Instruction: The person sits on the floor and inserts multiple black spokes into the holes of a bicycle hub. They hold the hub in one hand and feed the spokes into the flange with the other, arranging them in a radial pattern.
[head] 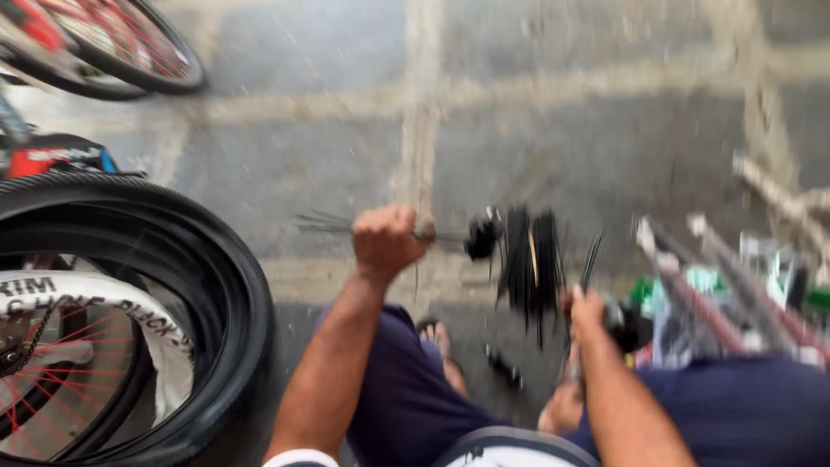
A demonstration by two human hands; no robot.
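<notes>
Head camera looks steeply down, close above lap.

L hand (383, 239) fisted, raised; R hand (586, 313) clenched lower.

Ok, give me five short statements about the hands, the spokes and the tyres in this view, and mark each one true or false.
1. The left hand is closed in a fist around a thin rod-like tool. True.
2. The bundle of black spokes hangs between the two hands. True.
3. The stacked tyres lie at the right edge of the view. False: they lie at the left, beside the left arm.
4. The ground is green grass. False: it is grey stone paving with pale joints.
5. The right hand rests open and flat on the paving. False: it is raised at the lower end of the spokes; blur hides its exact grip.
</notes>
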